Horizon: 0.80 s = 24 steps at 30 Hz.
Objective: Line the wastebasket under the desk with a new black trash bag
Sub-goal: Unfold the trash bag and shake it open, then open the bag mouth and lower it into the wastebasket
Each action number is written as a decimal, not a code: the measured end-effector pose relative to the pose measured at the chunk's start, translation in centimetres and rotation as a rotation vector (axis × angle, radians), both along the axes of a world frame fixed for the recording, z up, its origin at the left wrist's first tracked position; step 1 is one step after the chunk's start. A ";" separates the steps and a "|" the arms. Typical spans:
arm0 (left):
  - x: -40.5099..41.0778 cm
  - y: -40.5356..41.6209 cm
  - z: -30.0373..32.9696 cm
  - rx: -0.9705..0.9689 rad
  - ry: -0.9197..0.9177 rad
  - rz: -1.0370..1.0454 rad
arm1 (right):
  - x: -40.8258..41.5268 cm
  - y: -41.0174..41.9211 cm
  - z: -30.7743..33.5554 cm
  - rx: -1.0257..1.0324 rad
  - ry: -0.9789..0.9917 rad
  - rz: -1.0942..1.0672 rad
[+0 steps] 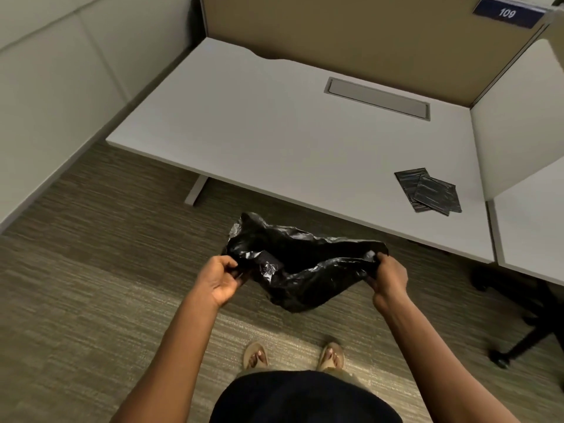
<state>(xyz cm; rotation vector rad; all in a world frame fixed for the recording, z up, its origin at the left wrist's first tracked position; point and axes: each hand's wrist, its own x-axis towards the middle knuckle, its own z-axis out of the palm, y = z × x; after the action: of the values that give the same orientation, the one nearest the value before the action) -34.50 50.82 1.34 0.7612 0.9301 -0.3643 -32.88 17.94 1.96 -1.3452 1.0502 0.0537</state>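
A crumpled black trash bag (299,270) hangs in the air in front of me, above the carpet and just short of the desk's front edge. My left hand (219,279) pinches its left edge and my right hand (389,277) pinches its right edge, stretching the plastic between them. The bag's mouth gapes partly toward me. The white desk (274,132) stands beyond. No wastebasket is visible; the space under the desk is hidden by the desktop.
Two folded black trash bags (428,193) lie on the desk near its front right. A desk leg (197,189) meets the carpet at left. A black office chair base (525,325) stands at right. Cubicle panels enclose the desk.
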 end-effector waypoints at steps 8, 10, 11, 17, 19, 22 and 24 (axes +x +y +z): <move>1.7 0.1 -4.2 0.101 0.210 -0.120 | 0.1 -1.0 -2.5 0.202 0.166 -0.073; 3.1 -0.7 -4.0 0.183 0.178 -0.179 | 1.9 -0.8 -2.1 0.376 0.188 -0.109; 3.7 -1.2 -3.7 0.233 0.158 -0.192 | 2.9 -0.8 -1.8 0.410 0.185 -0.121; 5.7 -2.2 -1.7 0.523 0.076 0.112 | 5.5 -2.1 -0.4 0.397 -0.072 -0.087; 5.2 -3.6 -3.5 0.440 0.153 0.083 | 4.9 -2.1 -2.1 0.205 -0.013 -0.011; 2.7 -5.9 -7.0 0.377 0.357 -0.023 | 3.2 -1.5 -6.3 0.196 0.281 0.068; 2.0 -6.4 -8.5 0.456 0.441 -0.017 | 2.4 -2.4 -8.6 0.206 0.404 0.059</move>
<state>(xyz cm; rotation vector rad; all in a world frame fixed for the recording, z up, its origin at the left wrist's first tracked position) -32.51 44.44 -7.12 1.1308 1.4507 -0.3444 -30.51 15.55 -6.66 -1.2023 1.3026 0.4822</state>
